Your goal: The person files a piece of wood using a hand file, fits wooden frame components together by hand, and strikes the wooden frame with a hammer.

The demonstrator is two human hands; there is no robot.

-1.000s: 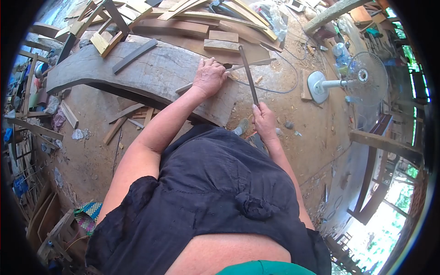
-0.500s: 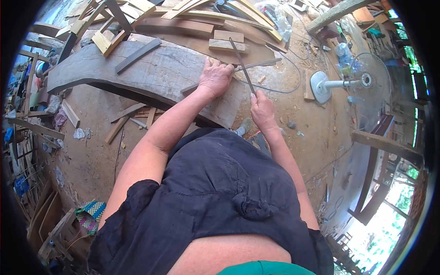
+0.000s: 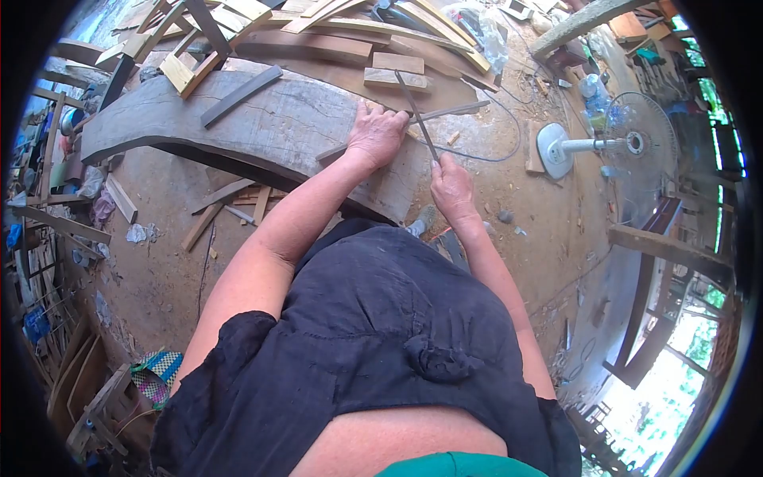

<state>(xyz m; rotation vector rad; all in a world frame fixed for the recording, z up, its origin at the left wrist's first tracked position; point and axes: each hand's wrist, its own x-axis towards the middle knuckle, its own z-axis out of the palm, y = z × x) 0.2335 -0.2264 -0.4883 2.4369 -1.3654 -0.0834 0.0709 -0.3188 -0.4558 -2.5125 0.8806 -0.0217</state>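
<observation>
My left hand (image 3: 378, 135) is closed on a narrow dark wooden strip (image 3: 453, 110), pressing it down on the thick grey plank (image 3: 302, 111). One end of the strip juts out to the right past my fingers, and the other shows below my wrist. My right hand (image 3: 453, 189) grips the near end of a long, thin, dark file (image 3: 419, 115). The file slants up and away, crossing the strip just right of my left fingers; whether they touch is hard to tell. Another dark wooden bar (image 3: 242, 96) lies on the plank, left of my left hand.
Two small wood blocks (image 3: 397, 78) sit beyond the plank, near stacked boards (image 3: 310, 48). A white fan (image 3: 560, 149) lies on the floor at the right, with a cable (image 3: 517, 147) curving beside it. Offcuts (image 3: 230, 199) are scattered under the plank. A woven bag (image 3: 156, 375) is at lower left.
The right hand and the file have shifted slightly up and to the left across the wooden strip. My left hand stays in nearly the same place, still holding the strip.
</observation>
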